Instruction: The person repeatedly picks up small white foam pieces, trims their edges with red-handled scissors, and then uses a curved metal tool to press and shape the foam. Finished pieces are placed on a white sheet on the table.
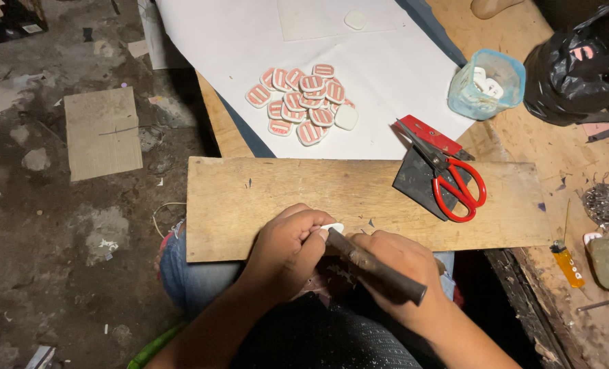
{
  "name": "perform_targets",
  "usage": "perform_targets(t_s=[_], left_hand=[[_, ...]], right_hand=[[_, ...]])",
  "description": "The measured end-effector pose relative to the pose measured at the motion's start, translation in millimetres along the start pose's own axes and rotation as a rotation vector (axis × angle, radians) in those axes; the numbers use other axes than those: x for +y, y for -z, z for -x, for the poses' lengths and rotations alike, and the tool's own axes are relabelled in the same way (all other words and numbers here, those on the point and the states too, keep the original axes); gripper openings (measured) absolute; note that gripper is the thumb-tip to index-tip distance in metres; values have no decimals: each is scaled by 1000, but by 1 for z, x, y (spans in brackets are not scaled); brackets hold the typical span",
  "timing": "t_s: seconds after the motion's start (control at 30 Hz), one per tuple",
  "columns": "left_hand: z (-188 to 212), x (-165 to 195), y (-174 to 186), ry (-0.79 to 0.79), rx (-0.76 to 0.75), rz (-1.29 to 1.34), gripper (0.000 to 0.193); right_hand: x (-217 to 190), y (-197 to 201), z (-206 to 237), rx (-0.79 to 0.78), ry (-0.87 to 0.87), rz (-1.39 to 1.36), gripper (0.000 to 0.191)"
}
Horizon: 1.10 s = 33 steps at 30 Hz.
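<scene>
My left hand (287, 249) pinches a small white flat piece (333, 227) at the near edge of a wooden board (263, 198) that lies across my lap. My right hand (403, 273) grips a dark-handled tool (379, 268), its tip resting against the white piece. A pile of several rounded white-and-red pieces (303, 104) lies on a white sheet (400, 75) beyond the board.
Red-handled scissors (451, 181) rest on a dark scrap on the board's right part. A blue plastic cup (485, 83) with white pieces and a black plastic bag (578, 68) stand at the back right. An orange lighter (567, 263) lies at right. Cardboard (102, 133) lies on the dirty floor at left.
</scene>
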<state>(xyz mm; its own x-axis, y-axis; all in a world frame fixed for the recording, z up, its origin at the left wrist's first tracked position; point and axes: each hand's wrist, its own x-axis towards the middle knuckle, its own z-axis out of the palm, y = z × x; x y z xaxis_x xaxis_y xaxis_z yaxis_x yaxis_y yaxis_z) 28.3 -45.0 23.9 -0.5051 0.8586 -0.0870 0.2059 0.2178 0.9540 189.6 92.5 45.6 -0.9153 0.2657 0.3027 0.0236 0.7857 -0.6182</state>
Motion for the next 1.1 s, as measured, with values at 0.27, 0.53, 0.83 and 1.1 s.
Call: perform_targets(t_s=[0.27, 0.53, 0.83, 1.1], left_hand=[[1, -11, -3, 131, -16, 184, 35], [-2, -17, -4, 178, -13, 320, 28], [-1, -8, -1, -218, 45, 26, 22], [0, 2, -4, 397, -127, 671, 30]], right_hand=[[-3, 0, -3, -68, 54, 23, 37], [-5, 7, -6, -37, -34, -11, 29], [-2, 6, -5, -55, -66, -44, 27], [0, -10, 8, -59, 23, 211, 37]])
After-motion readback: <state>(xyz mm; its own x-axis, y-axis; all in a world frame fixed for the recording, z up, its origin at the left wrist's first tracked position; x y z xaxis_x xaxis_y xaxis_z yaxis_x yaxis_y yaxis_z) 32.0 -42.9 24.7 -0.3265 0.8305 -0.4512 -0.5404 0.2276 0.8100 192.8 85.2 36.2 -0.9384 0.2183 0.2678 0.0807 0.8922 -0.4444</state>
